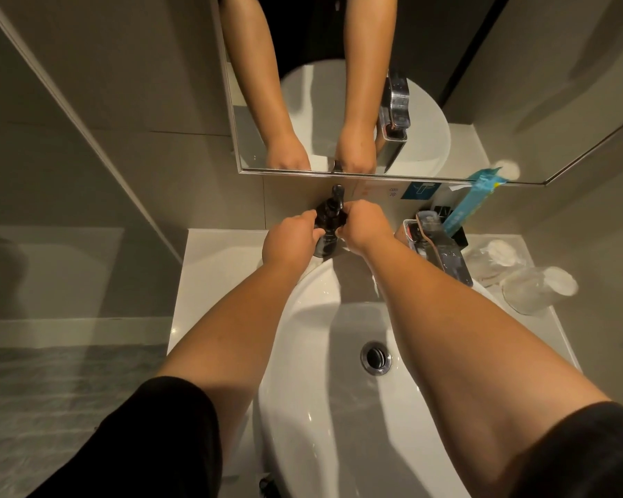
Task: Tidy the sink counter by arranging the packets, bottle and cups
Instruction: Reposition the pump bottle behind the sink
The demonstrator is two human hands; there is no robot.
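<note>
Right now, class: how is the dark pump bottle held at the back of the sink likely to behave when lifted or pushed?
The dark pump bottle looks tall and narrow, so a push may tip it. Its glossy surface could be slippery. Left hand and right hand both grip it, probably steadying it.

My left hand (291,242) and right hand (365,228) cover the dark bottle (327,224) at its nine and three o'clock sides; label unreadable.
</note>
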